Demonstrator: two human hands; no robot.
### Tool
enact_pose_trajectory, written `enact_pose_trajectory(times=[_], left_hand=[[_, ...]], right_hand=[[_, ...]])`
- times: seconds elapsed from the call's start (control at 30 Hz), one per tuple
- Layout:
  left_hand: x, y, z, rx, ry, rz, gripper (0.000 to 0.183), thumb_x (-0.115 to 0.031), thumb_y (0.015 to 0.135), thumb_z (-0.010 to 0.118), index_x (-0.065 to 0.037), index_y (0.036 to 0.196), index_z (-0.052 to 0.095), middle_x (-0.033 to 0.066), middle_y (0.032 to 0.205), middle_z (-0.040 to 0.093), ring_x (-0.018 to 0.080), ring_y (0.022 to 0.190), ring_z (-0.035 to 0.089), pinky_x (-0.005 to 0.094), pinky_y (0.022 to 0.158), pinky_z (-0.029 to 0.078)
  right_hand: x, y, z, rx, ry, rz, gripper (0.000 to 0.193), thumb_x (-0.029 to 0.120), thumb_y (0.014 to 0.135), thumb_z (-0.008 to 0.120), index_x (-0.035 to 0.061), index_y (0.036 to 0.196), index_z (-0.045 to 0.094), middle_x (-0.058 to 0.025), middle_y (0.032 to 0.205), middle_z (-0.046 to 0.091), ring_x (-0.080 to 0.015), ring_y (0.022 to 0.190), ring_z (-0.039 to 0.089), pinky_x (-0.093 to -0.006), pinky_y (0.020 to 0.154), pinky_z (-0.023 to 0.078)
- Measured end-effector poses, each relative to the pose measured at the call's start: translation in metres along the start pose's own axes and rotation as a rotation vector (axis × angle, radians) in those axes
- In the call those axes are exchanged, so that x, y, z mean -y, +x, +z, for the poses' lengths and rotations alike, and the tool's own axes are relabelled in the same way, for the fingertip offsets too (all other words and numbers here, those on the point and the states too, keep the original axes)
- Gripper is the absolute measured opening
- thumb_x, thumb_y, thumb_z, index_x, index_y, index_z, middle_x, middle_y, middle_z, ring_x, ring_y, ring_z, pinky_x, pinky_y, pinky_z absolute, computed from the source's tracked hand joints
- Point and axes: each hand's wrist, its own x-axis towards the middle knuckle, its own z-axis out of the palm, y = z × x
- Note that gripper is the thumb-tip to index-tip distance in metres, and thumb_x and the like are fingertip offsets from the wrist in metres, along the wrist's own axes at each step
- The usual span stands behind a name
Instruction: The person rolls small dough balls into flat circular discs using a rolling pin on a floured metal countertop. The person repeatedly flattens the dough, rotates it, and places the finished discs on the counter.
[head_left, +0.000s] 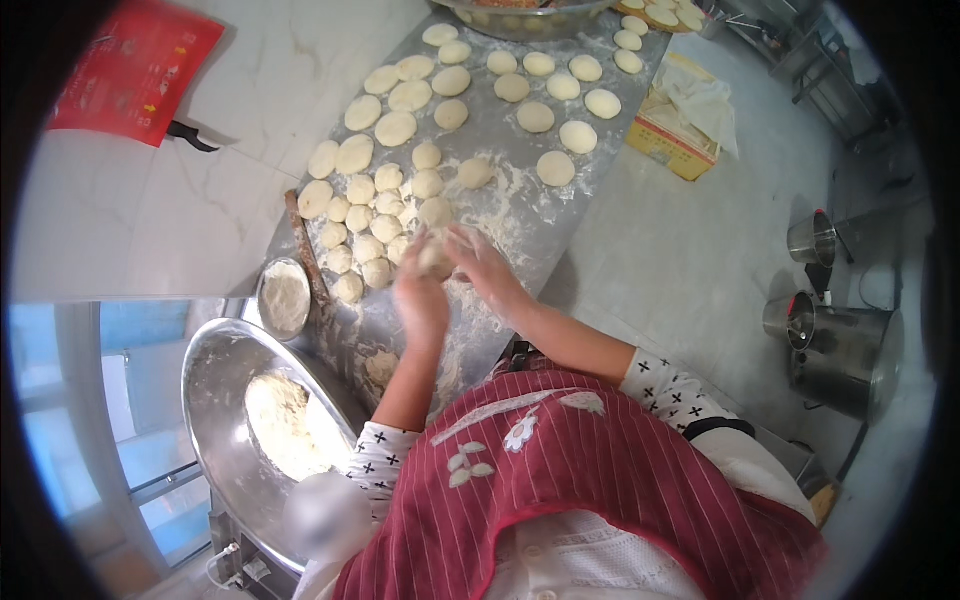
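Over the floured metal table, my two hands cup a round piece of dough (436, 262) between them. My left hand (420, 285) presses against its left side, and my right hand (480, 262) curves around its right side. Motion smears the fingers a little. Just left of my hands sit several small dough balls (370, 246) in close rows. Beyond them lie several flattened dough rounds (396, 129), spread toward the far end. A wooden rolling pin (305, 247) lies along the table's left edge.
A small bowl of flour (285, 298) stands at the left, above a large steel basin (215, 400) holding a dough mass (285, 425). Another steel bowl (530, 22) is at the far end. A yellow-and-red box (672, 150) and a steel pot (850, 355) are to the right.
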Motion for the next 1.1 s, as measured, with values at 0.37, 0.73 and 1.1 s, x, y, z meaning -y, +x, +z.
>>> enact_pose_trajectory(times=[0.37,0.73,1.1], left_hand=[[-0.016,0.016,0.019,-0.245,0.444,0.618,0.013,-0.01,0.08,0.067,-0.002,0.084,0.057,0.0187,0.089,0.055,0.0353,0.09,0.052,0.0438,0.078,0.043],[-0.02,0.001,0.028,-0.244,0.344,0.67,0.015,-0.013,0.077,0.067,-0.004,0.083,0.057,0.0173,0.091,0.054,0.0358,0.088,0.05,0.0485,0.08,0.038],[0.009,-0.024,0.023,-0.298,0.347,0.466,0.011,-0.011,0.08,0.065,-0.004,0.085,0.058,0.0156,0.09,0.054,0.0337,0.089,0.053,0.0436,0.081,0.042]], right_hand=[[0.036,0.023,0.001,0.396,0.993,0.552,0.073,0.056,0.096,0.043,-0.01,0.129,0.047,-0.0208,0.124,0.058,-0.0275,0.114,0.058,-0.0379,0.102,0.044],[0.024,0.046,-0.009,0.574,0.926,0.655,0.086,0.064,0.095,0.031,-0.01,0.138,0.035,-0.0233,0.14,0.044,-0.0321,0.131,0.043,-0.0415,0.11,0.034],[-0.017,0.026,0.0,0.679,1.003,0.764,0.083,0.061,0.097,0.026,-0.0075,0.145,0.027,-0.026,0.147,0.034,-0.0385,0.139,0.03,-0.0452,0.115,0.024]])
